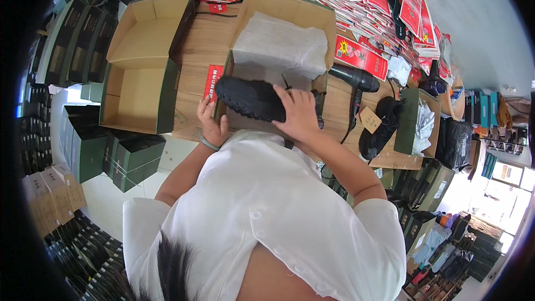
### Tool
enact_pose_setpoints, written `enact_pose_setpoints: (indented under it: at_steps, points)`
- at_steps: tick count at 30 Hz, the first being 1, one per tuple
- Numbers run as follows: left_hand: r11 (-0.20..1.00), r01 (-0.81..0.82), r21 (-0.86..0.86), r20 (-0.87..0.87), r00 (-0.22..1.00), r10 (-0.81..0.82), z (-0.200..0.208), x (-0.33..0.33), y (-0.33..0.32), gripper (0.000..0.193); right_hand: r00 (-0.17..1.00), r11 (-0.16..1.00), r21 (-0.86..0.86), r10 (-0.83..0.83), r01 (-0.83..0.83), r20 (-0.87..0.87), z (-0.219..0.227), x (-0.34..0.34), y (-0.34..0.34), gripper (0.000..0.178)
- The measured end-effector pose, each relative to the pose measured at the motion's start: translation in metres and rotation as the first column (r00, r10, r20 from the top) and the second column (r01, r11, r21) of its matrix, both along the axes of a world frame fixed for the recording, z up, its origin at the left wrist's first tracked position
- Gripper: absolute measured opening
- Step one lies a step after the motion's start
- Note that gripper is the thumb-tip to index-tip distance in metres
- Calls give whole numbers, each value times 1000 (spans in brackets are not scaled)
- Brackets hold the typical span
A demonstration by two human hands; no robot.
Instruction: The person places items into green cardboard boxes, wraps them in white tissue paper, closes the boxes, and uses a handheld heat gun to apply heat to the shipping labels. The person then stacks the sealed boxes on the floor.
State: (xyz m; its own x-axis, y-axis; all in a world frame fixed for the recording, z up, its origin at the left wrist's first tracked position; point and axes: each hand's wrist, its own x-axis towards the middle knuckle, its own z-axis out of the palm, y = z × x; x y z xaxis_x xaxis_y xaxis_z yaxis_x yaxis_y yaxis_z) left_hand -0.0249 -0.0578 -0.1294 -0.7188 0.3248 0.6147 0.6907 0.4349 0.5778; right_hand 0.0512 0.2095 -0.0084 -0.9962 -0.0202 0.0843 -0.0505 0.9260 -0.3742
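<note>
My right hand (299,112) grips a black shoe (251,98) near one end, its chunky tread edge toward me. The shoe lies level over an open shoebox (238,19) lined with white tissue paper (281,42). Beside the box's near left corner is my left hand (212,125), fingers apart and holding nothing. Its fingertips come close to a red printed card (213,82) on the wooden table. A second black shoe (387,127), with a tan tag (370,119) on it, rests to the right.
An empty open shoebox (136,92) sits at the left. Right of the middle box lies a black hair dryer (354,78) with its cord. Red printed cards (356,8) are heaped along the far edge. A green box (409,122) holding crumpled paper stands at the right. Stacked dark boxes (83,139) flank the table.
</note>
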Motion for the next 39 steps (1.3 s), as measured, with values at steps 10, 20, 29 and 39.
enact_pose_setpoints:
  at_steps: [10, 20, 29, 39]
  points:
    - [912, 208, -354, 62, 978, -199, 38, 0, 18, 29, 978, 986, 11, 166, -168, 128, -75, 19, -7, 93]
    - [908, 216, -359, 139, 974, -177, 24, -9, 26, 16, 999, 920, -389, -21, 37, 43, -106, 31, 7, 61]
    - [902, 208, -379, 88, 978, -188, 25, -3, 28, 16, -315, -325, 117, -944, 938, -97, -104, 180, 223, 64]
    - [905, 196, -377, 95, 980, -173, 23, -2, 27, 17, 124, -480, -373, -472, 794, 873, -133, 254, 261, 91]
